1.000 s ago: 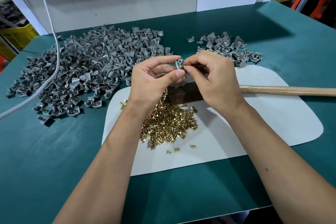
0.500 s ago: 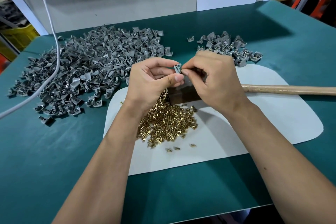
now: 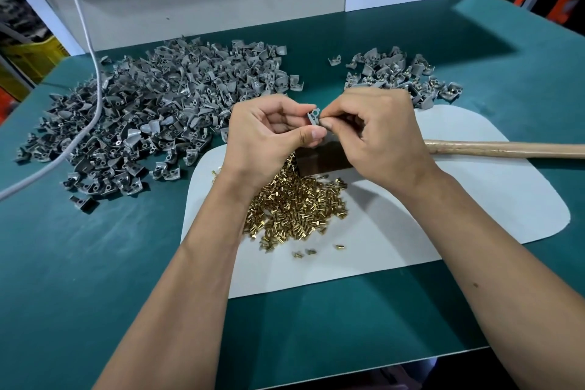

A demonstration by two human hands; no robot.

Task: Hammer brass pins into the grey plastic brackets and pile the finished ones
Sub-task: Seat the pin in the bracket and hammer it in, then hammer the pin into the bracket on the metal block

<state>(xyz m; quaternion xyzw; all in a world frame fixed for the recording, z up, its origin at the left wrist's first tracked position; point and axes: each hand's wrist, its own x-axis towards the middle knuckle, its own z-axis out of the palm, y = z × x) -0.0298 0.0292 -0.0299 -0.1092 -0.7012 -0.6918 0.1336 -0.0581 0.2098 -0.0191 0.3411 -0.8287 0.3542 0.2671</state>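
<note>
Together, the left hand and right hand pinched one small grey plastic bracket between curled fingertips, above the brass pin heap.

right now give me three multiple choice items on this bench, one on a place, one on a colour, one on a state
1. Where does the wooden hammer handle lie?
A. on the white mat's right side
B. in the right hand
C. on the large pile of grey plastic brackets

2. What colour is the table covering?
A. red
B. teal green
C. yellow

3. What is the left hand doing?
A. lying flat on the table
B. swinging the hammer
C. pinching a single grey plastic bracket

Key: 1 A, the handle rests across the white mat, untouched. 2 B, teal shows all round the mat. 3 C, thumb and fingers grip the bracket while the right hand works at it.
</note>
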